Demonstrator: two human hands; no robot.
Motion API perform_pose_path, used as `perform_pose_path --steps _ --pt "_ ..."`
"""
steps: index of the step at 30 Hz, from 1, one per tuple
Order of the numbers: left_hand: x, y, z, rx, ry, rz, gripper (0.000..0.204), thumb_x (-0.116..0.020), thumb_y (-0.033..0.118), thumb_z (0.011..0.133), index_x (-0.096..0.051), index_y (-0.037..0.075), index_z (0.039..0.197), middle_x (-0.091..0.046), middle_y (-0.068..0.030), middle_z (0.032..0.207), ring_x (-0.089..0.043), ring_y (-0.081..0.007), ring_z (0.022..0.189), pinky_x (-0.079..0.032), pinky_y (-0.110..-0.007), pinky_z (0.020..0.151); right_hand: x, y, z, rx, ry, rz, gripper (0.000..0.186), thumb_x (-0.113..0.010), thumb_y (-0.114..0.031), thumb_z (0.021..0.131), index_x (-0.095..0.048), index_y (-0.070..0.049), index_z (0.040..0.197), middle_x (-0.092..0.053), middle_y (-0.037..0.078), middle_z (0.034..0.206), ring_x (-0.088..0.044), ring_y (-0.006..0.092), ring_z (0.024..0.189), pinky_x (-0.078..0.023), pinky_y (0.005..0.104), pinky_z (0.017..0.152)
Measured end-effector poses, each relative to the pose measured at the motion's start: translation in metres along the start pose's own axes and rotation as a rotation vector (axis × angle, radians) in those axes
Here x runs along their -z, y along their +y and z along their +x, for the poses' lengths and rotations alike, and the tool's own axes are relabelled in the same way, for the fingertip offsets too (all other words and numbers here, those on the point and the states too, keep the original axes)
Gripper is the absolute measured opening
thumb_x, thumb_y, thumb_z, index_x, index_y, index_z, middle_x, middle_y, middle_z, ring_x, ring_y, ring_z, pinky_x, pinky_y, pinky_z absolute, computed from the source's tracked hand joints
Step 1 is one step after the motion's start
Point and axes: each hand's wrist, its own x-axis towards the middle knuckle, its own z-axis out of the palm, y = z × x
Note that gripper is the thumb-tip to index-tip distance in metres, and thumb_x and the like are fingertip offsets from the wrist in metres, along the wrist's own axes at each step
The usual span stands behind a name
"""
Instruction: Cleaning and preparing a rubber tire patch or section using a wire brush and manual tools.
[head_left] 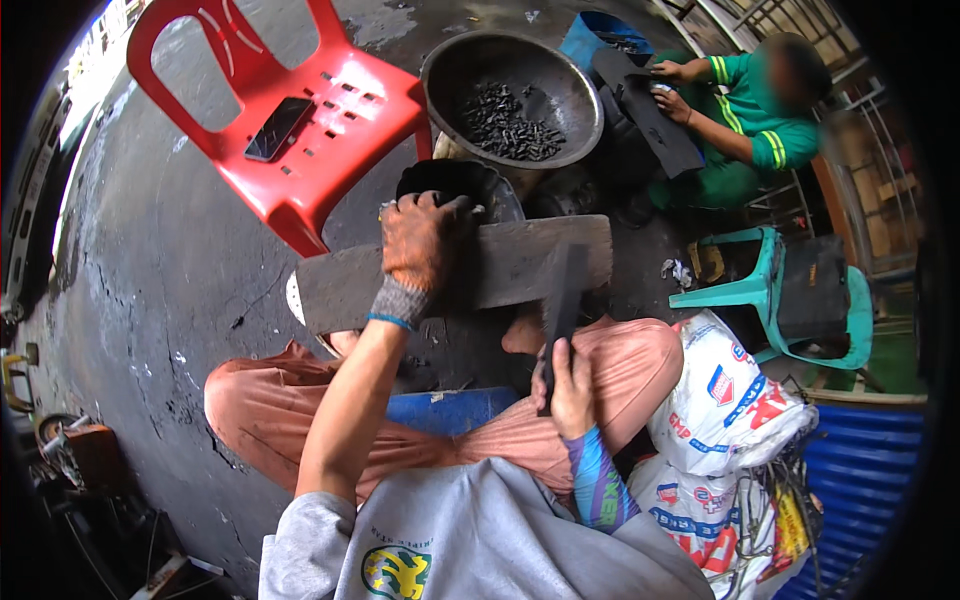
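My left hand [415, 240], in an orange and grey knit glove, is closed on top of a worn wooden board [540, 258]. Pale bits show at its knuckles, but what it grips is hidden. A long, dark, flat blade-like tool [563, 300] stands upright in my bare right hand [568, 388], its upper part in front of the board's right end. Fingers and thumb wrap round its lower end. Just beyond the board sits a black container [490, 185], partly covered by my glove. My bent knees lie on either side below the board.
A red plastic chair [330, 100] carries a phone [278, 130]. A metal basin [590, 120] holds many small dark pieces. A co-worker in green [740, 125] handles a dark board [645, 115]. A teal stool [765, 280] and white sacks [725, 400] are at right.
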Motion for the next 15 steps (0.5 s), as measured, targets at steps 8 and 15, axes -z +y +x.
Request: perform_pose_path --steps 8,15 --pt "-0.028 -0.008 0.088 0.195 -0.559 -0.225 0.031 -0.065 0.040 0.090 -0.080 0.015 0.102 -0.074 -0.0168 0.101 -0.073 -0.0338 0.095 -0.057 -0.044 0.086 0.076 -0.102 0.074 0.312 0.182 0.052 0.047 -0.044 -0.051 0.107 -0.054 -0.006 0.104 -0.046 0.002 0.061 -0.043 0.0105 0.043 -0.038 0.0251 0.040" --pt "-0.127 0.003 0.200 -0.312 -0.455 -0.029 0.045 -0.066 0.037 0.088 -0.068 0.018 0.129 -0.072 -0.0179 0.100 -0.070 -0.0356 0.094 -0.056 -0.047 0.081 0.120 -0.084 0.084 0.079 0.177 0.488 0.037 -0.049 -0.041 0.108 -0.053 -0.004 0.109 -0.047 0.005 0.063 -0.041 0.0123 0.043 -0.036 0.0261 0.041"
